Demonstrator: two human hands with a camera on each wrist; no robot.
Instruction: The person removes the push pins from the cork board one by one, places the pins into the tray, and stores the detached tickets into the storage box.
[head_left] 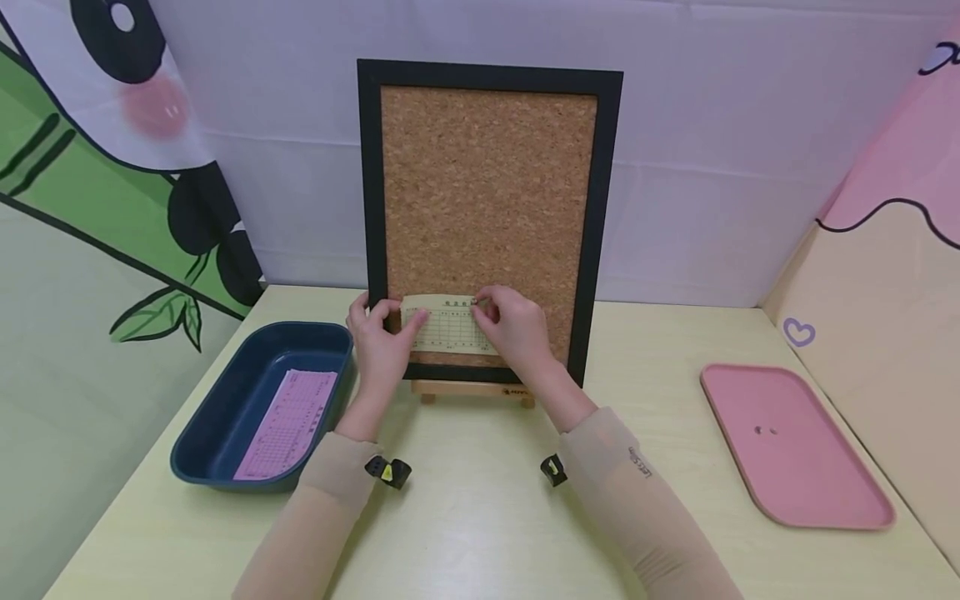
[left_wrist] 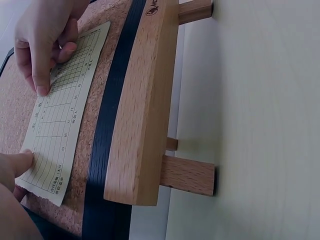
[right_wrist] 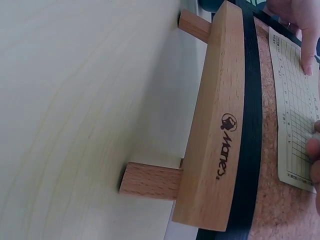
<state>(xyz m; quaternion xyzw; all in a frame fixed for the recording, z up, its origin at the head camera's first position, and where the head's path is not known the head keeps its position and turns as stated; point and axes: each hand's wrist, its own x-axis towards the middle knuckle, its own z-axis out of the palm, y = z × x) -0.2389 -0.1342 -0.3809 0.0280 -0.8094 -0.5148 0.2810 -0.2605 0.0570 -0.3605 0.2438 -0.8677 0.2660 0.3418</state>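
A pale yellow paper slip (head_left: 446, 327) printed with a table grid lies against the lower part of a black-framed cork board (head_left: 487, 192). My left hand (head_left: 381, 346) holds the slip's left end, its thumb (left_wrist: 21, 162) flat on the printed face and a fingertip at the edge. At the slip's upper right, my right hand (head_left: 519, 329) pinches a small metallic pin between thumb and index finger, mostly hidden by the fingertips. Its other fingers are curled in, close over the paper in the left wrist view.
The board leans on a wooden easel (right_wrist: 215, 130). A dark blue bin (head_left: 217, 408) with pink printed slips (head_left: 288, 425) stands left. On the right, a pink tray (head_left: 817, 467) bears two tiny metallic pieces (head_left: 767, 431). A printed cloth backdrop (head_left: 720, 150) rises behind.
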